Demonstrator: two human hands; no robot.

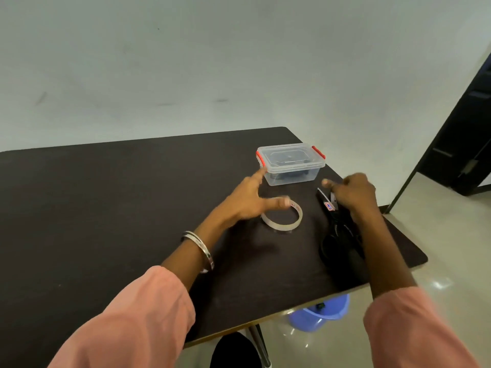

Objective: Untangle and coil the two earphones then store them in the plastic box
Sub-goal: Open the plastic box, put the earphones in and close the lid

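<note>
A clear plastic box [291, 163] with red side clips stands lid-on at the table's far right; something dark lies inside, too dim to identify. My left hand [251, 199] hovers just in front of it, fingers spread, index tip close to the box's left clip, holding nothing. My right hand [350, 191] hangs to the right of the box over a pair of black scissors [337, 229], fingers loosely curled, forefinger out; nothing shows in its grasp. No earphone cable is visible outside the box.
A roll of clear tape [283, 217] lies on the dark table [106, 208] under my left fingers. The table's right edge runs just past the scissors. Below it a blue bucket [321, 312] sits on the floor. A dark door [462, 134] stands open at the right.
</note>
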